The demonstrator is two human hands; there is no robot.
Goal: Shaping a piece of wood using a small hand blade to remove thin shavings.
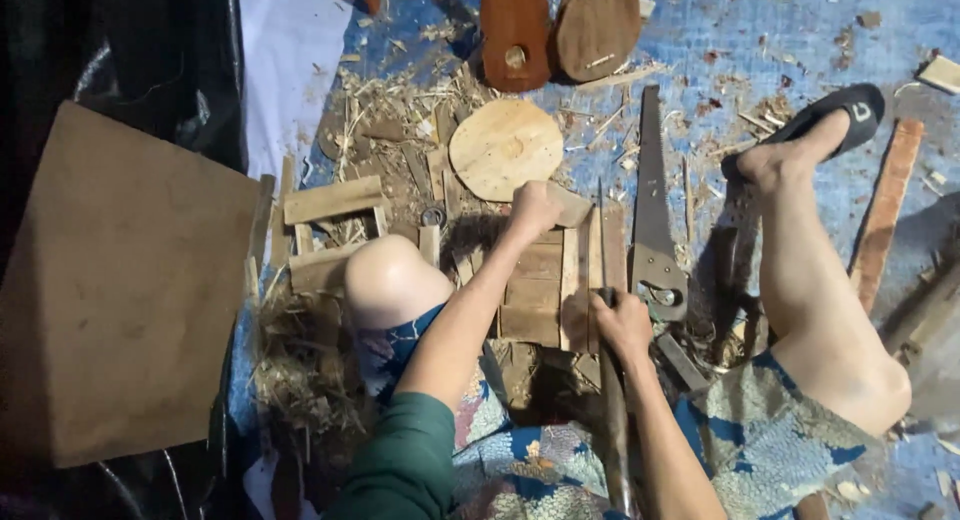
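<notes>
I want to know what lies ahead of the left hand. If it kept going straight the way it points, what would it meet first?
The left hand, pressing a small wood block, points up the picture; it would likely meet the pale round wooden disc first, though depth is unclear.

1. The slatted panel (540, 285) is bare, matt, rough-sawn wood.
2. The round disc (505, 148) is pale, smooth, unfinished wood.
3. The saw (650, 205) has a dull grey metal blade.
4. The floor sheet (700, 50) is worn blue plastic weave.
5. The board (120, 280) looks like matt brown cardboard.
</notes>
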